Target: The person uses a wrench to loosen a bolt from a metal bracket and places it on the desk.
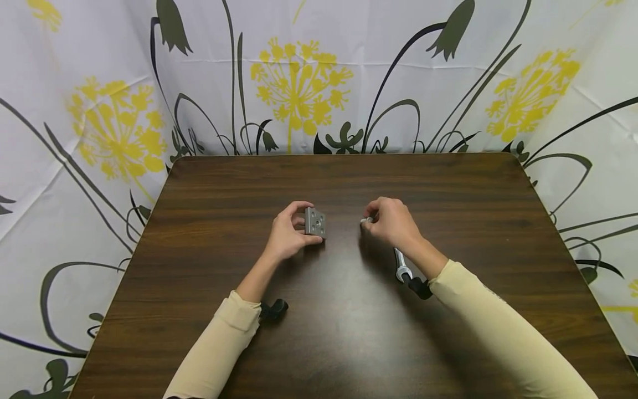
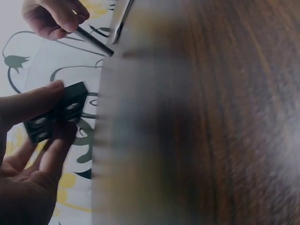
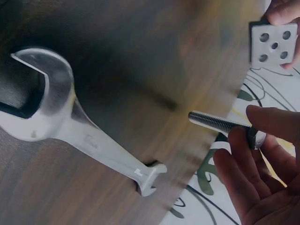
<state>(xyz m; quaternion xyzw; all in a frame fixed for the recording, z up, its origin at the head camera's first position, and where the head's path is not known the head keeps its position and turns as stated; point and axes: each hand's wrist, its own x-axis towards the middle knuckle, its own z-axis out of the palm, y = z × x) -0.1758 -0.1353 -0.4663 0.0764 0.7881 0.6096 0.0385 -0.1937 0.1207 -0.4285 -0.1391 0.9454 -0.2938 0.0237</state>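
My left hand (image 1: 287, 234) grips a small square grey metal block (image 1: 315, 223) by its edges, thumb on one side and fingers on the other. In the right wrist view, the face of this block (image 3: 274, 43) shows several round holes. Across from it, my right hand (image 1: 395, 223) pinches a threaded bolt (image 3: 213, 122) near its head between thumb and fingers. The bolt's free end points away from the fingertips, and a gap separates it from the block. Under my right wrist lies a double open-ended wrench (image 3: 101, 146) on the table.
A dark wood-grain table (image 1: 329, 343) spans the workspace. Behind its far edge hangs a white curtain (image 1: 379, 39) with yellow and grey-green flowers. Black camera mounts (image 1: 274, 310) stick out from both wrists, the right one overlapping the wrench's end in the head view.
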